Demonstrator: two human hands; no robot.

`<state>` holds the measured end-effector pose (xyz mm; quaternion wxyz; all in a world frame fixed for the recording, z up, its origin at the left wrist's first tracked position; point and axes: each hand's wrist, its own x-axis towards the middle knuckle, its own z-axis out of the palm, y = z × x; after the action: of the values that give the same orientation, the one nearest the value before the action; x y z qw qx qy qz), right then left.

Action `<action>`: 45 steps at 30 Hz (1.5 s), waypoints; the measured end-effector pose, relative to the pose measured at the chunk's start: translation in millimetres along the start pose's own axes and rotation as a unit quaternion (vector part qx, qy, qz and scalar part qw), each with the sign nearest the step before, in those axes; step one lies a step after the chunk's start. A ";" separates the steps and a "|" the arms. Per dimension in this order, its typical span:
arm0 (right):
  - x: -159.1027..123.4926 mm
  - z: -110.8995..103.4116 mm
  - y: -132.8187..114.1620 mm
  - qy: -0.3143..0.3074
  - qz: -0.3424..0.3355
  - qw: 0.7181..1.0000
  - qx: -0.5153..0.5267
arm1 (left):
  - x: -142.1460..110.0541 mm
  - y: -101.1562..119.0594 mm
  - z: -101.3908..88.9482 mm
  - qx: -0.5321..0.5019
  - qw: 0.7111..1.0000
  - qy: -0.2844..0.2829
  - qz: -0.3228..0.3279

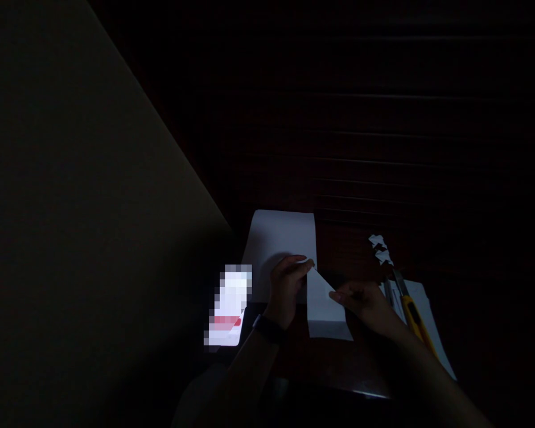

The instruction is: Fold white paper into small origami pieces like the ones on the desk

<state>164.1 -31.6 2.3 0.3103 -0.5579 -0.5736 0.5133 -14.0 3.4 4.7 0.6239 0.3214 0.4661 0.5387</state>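
Observation:
In dim light, my left hand [288, 288] pinches the top corner of a folded white paper [324, 312] on a dark wooden table. A dark band circles that wrist. My right hand [365, 303] pinches the folded slanted edge of the same paper on its right side. The paper's upper part is folded into a point, and its lower edge lies flat on the table.
A larger white sheet [282, 241] lies behind the left hand. A lit phone screen [229, 306] glows at the left. A yellow utility knife [411, 312] rests on more white paper [428, 321] at right, with small folded paper pieces [380, 248] beyond. A pale wall fills the left.

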 end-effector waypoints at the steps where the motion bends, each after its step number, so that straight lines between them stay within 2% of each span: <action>1: -0.2 -0.6 0.1 -0.001 -0.002 1.000 0.000 | -0.1 -0.5 0.0 0.014 1.000 -0.022 -0.013; 4: -0.5 -1.4 -2.4 -0.009 -0.008 1.000 0.000 | -0.6 -2.1 -0.5 0.043 0.996 -0.065 -0.036; 13: 3.5 15.4 -5.3 0.020 -0.020 1.000 -0.004 | -6.2 -7.8 5.3 0.102 0.992 -0.076 -0.026; 19: 1.2 16.4 -4.0 0.047 -0.007 0.999 0.014 | -4.3 -8.6 4.4 0.145 0.986 -0.078 -0.005; 27: 4.2 22.0 4.3 0.076 0.009 0.995 0.070 | -6.4 -7.8 6.9 0.135 0.988 -0.068 -0.021; 31: 4.0 20.3 0.8 0.045 0.005 0.994 0.103 | -8.1 -8.4 8.4 0.134 0.988 -0.071 -0.012; 34: 5.4 18.1 1.1 0.030 -0.016 0.993 0.109 | -9.7 -6.1 8.9 0.148 0.983 -0.106 -0.005; 36: 7.6 17.0 6.2 0.048 -0.023 0.993 0.102 | -12.0 -5.3 8.0 0.155 0.978 -0.143 -0.006; 38: 10.0 16.1 13.3 0.091 -0.020 0.991 0.097 | -15.3 -6.8 5.5 0.171 0.971 -0.169 -0.014; 41: 11.2 14.3 20.4 0.149 -0.003 0.984 0.094 | -21.5 -13.0 -0.3 0.229 0.956 -0.179 -0.031; 45: 7.8 10.5 15.9 0.152 -0.030 0.985 0.077 | -29.5 -19.1 -7.2 0.240 0.954 -0.176 -0.031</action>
<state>158.0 -29.1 -17.2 0.4509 -0.5862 -0.4950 0.4560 -13.1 -30.0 -8.2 0.6168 0.5371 0.4738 0.3264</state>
